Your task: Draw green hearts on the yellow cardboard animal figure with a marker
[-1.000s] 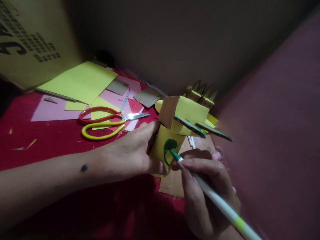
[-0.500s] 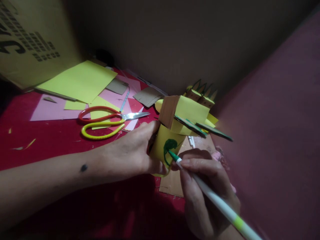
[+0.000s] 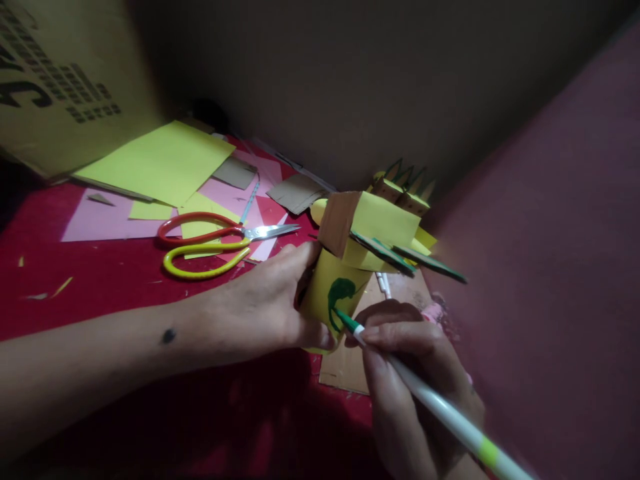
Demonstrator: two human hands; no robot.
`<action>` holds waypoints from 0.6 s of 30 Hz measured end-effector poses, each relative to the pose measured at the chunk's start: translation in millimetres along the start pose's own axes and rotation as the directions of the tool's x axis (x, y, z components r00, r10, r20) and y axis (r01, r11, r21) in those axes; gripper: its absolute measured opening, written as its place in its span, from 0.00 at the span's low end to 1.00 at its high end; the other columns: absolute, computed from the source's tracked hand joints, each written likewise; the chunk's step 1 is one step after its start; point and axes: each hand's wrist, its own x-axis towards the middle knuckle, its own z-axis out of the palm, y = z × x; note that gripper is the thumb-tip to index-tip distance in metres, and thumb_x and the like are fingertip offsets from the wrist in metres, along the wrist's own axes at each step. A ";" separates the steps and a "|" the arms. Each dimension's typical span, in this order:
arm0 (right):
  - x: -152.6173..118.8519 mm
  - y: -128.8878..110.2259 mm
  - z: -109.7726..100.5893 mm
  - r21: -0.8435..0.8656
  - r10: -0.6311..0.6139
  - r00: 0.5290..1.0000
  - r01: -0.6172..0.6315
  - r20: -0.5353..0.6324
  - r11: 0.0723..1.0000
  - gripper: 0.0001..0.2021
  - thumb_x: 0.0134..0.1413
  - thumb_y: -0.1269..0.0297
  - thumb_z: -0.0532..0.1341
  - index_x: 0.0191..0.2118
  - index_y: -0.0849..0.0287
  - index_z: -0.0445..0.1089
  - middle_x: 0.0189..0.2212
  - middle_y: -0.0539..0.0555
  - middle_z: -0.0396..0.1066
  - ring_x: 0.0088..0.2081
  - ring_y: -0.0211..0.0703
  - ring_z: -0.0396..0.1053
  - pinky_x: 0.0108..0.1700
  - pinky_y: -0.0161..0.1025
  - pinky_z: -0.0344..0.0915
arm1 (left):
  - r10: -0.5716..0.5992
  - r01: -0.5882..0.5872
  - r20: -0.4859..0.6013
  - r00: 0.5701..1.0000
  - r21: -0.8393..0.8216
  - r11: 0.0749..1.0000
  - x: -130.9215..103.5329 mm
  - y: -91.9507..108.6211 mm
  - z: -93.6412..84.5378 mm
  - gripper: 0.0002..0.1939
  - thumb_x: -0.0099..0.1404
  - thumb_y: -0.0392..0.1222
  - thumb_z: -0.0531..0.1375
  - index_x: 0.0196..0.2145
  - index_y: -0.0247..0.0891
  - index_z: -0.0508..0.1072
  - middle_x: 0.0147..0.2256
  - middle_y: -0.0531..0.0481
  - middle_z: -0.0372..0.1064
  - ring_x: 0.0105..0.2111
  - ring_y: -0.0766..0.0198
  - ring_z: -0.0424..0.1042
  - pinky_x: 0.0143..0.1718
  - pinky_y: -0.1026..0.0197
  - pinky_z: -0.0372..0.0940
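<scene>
A yellow paper-and-cardboard model (image 3: pixel 385 217) stands right of the middle, with a box-shaped upper part, green-edged strips on its side and pointed pieces at its far end. Around its rounded yellow lower part, my left hand (image 3: pixel 280 300) is closed, thumb near the bottom edge. My right hand (image 3: pixel 420 380) pinches a white marker pen (image 3: pixel 440 410) with a green tip. That tip rests on the yellow surface, inside a curved green outline whose upper part is filled in solid green. The fingers on the model's far side are hidden.
Scissors (image 3: pixel 207 247) with red and yellow handles lie left of the model. Behind them are yellow paper (image 3: pixel 165 160), pink sheets (image 3: pixel 95 217) and cardboard scraps (image 3: pixel 297 193) on a red cloth (image 3: pixel 125 273). A cardboard piece (image 3: pixel 345 367) lies beneath my hands. A large printed box (image 3: pixel 75 80) stands back left.
The marker tip has moved slightly down along the green outline, and my right hand has shifted a little down and right. The model and my left hand have barely moved.
</scene>
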 end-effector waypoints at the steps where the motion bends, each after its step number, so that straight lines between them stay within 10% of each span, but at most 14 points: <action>1: 0.3 0.4 -0.6 0.011 -0.003 1.000 0.003 -0.005 1.000 0.10 0.56 0.78 0.65 0.39 0.54 0.74 0.32 0.50 0.79 0.34 0.44 0.79 0.26 0.37 0.71 | 0.004 -0.004 0.005 1.000 -0.015 1.000 0.3 -0.2 0.2 0.34 0.54 0.33 0.72 0.57 0.43 0.71 0.37 0.53 0.74 0.39 0.53 0.74 0.34 0.59 0.71; 15: -0.1 -13.6 19.2 0.068 0.164 0.963 -0.153 -0.212 0.986 0.08 0.59 0.76 0.63 0.34 0.54 0.74 0.27 0.48 0.75 0.36 0.42 0.79 0.24 0.35 0.63 | 0.010 -0.008 -0.033 0.999 0.056 0.998 -0.6 -0.6 -0.5 0.31 0.53 0.37 0.73 0.55 0.43 0.72 0.39 0.51 0.75 0.41 0.50 0.75 0.36 0.56 0.73; 18: 1.4 -5.9 7.2 0.043 0.023 0.999 -0.021 -0.042 0.999 0.10 0.56 0.79 0.65 0.38 0.55 0.75 0.30 0.48 0.79 0.34 0.41 0.80 0.25 0.35 0.65 | -0.007 0.009 -0.031 0.999 0.058 0.998 -1.0 -1.1 -1.3 0.31 0.54 0.36 0.72 0.55 0.43 0.72 0.38 0.51 0.75 0.40 0.51 0.75 0.36 0.57 0.72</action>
